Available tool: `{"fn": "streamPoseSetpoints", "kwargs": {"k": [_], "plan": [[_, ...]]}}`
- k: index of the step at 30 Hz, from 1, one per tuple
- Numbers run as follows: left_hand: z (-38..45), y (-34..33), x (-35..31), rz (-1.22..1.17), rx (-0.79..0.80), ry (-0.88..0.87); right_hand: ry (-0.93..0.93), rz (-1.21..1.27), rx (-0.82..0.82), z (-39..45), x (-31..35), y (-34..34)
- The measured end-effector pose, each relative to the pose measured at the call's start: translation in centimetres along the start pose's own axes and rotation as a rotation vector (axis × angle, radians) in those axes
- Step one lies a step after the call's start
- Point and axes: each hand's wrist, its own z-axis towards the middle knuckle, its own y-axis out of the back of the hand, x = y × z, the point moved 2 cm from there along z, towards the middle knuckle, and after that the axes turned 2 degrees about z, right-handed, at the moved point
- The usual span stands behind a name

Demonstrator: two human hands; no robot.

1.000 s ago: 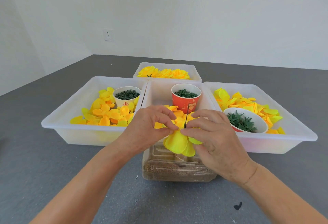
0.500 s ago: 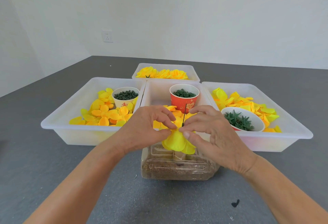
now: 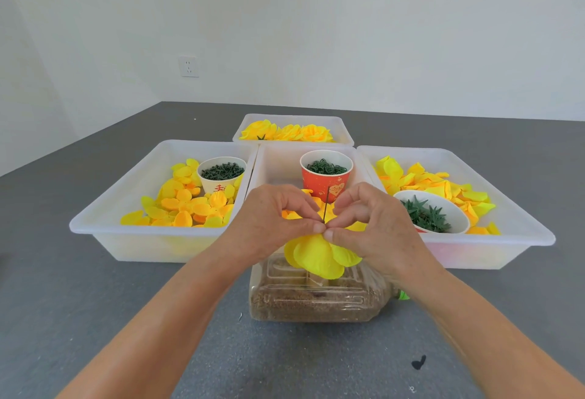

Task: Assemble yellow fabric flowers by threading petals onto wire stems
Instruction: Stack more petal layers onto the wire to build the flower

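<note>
Your left hand (image 3: 272,224) and right hand (image 3: 376,227) both pinch the flower (image 3: 316,256) at its top, thumbs meeting. The petals hang just below your fingertips; the wire (image 3: 326,208) rises between them.

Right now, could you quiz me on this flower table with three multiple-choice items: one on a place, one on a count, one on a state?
1. Where does the red paper cup stand?
A. middle tray
B. left tray
C. bare table

2. How many white trays are there?
A. two
B. four
C. six

3. What are both hands doing?
A. resting flat
B. pinching the wire stem above the yellow petals
C. lifting a tray

Answers: 1 A, it sits inside the middle tray. 2 B, left, middle, right and far. 3 B, left hand and right hand meet fingertips at the stem.
</note>
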Motion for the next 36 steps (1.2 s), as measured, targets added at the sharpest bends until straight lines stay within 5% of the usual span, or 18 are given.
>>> {"fn": "streamPoseSetpoints", "kwargs": {"k": [11,36], "plan": [[0.0,0.0,0.0,0.108,0.034,-0.02,-0.192,0.085,0.079,0.8,0.9,0.3],[-0.7,-1.3,0.8,-0.082,-0.003,0.078,-0.166,-0.107,0.025,0.2,0.7,0.2]]}}
